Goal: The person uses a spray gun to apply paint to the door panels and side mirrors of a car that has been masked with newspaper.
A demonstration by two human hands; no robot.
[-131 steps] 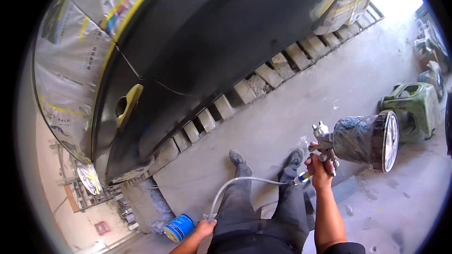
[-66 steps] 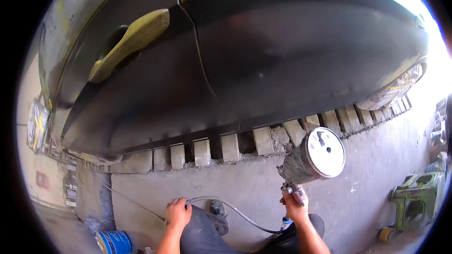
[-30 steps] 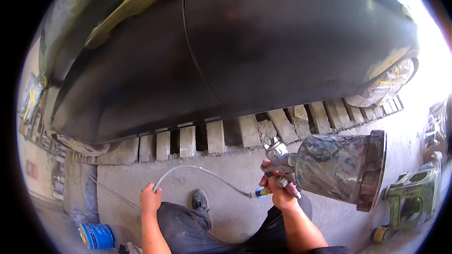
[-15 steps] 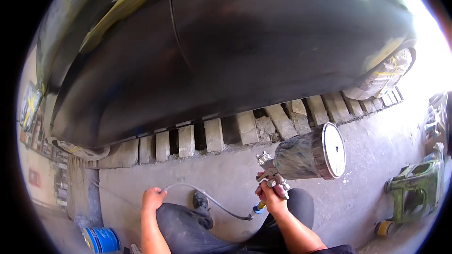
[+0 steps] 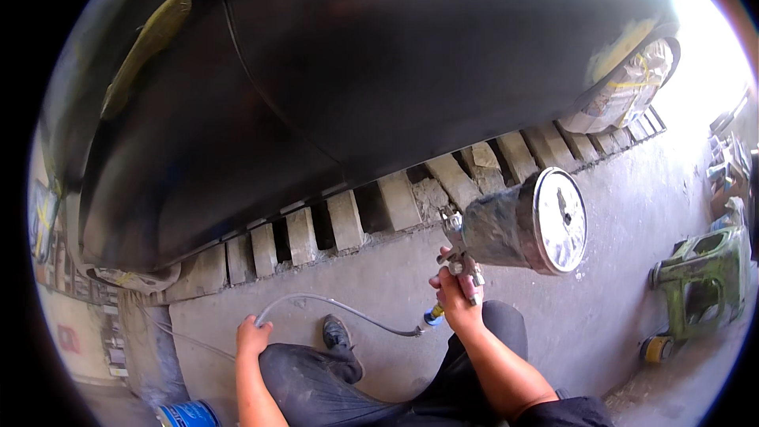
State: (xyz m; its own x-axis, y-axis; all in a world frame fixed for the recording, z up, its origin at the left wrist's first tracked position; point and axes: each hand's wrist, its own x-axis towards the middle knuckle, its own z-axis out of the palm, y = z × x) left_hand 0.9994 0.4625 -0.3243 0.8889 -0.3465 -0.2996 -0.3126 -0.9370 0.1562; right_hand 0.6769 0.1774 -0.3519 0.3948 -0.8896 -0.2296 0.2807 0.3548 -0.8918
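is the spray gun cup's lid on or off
On: the round lid covers the wide end of the cup, with no open mouth showing.

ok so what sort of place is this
Probably a vehicle paint workshop: the right hand grips a spray gun with a large cup, beside a dark car body whose wheel is wrapped in sheeting.

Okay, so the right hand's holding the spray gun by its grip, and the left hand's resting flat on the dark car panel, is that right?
Not quite: the left hand isn't on the dark car panel; the head view shows it holding the gray hose. The right hand does hold the spray gun by its grip.
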